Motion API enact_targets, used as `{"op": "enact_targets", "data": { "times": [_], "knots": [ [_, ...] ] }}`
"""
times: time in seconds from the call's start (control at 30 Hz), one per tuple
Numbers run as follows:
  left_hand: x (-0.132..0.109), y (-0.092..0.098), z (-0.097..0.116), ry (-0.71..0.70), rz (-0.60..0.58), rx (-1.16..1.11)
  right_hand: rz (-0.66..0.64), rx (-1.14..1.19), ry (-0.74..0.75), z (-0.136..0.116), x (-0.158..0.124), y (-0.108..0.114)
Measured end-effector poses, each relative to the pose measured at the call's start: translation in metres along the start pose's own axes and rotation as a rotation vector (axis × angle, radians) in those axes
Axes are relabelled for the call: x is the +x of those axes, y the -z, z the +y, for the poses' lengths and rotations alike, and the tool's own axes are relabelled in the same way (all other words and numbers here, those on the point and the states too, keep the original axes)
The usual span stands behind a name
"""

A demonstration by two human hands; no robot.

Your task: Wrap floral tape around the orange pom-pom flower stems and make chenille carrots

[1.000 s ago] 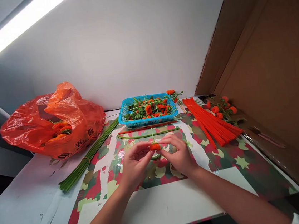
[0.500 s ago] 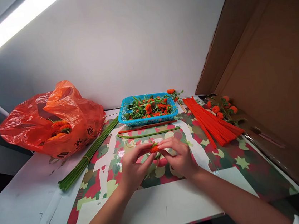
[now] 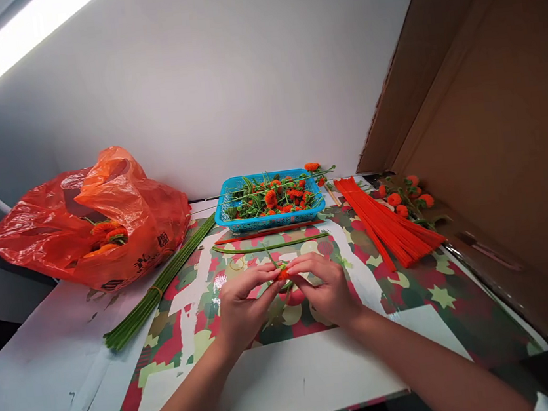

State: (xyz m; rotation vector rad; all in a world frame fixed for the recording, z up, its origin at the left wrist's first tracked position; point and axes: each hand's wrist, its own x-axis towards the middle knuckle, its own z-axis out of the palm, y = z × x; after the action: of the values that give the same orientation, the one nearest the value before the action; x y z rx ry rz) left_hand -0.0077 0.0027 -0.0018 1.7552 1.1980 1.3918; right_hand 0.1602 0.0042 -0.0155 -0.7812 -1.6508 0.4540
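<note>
Left hand [image 3: 240,305] and right hand [image 3: 328,291] were pinched fingertip to fingertip on orange pompom [image 3: 283,274], just above patterned mat [image 3: 413,295] and nearer than blue basket [image 3: 241,222]; since a second ago fingers had closed in, hiding most of it, green stem [image 3: 271,257] tilted left

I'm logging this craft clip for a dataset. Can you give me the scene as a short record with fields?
Held: orange flower with a thin green stem
Hands: left hand and right hand both pinch it at the fingertips, above the patterned mat
Behind: blue basket of orange-and-green flowers
Left side: orange bag, green stem bundle
Right side: orange stick bundle, cardboard wall
</note>
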Motion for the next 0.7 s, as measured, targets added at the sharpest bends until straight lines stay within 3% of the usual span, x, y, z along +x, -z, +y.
{"op": "enact_targets", "data": {
  "times": [0.33,0.43,0.53,0.7],
  "knots": [
    [0.000,0.001,0.000,-0.058,-0.014,0.062,-0.014,-0.001,-0.032,0.001,0.000,-0.002],
    [0.003,0.006,-0.003,-0.048,0.037,0.072,-0.030,-0.039,-0.040,0.000,0.003,-0.001],
    [0.016,0.021,-0.010,-0.042,0.187,0.055,-0.023,-0.086,-0.058,0.004,0.005,0.003],
    [0.054,0.077,-0.010,-0.176,0.685,0.146,0.059,-0.183,-0.128,0.017,0.004,0.013]
  ]
}}
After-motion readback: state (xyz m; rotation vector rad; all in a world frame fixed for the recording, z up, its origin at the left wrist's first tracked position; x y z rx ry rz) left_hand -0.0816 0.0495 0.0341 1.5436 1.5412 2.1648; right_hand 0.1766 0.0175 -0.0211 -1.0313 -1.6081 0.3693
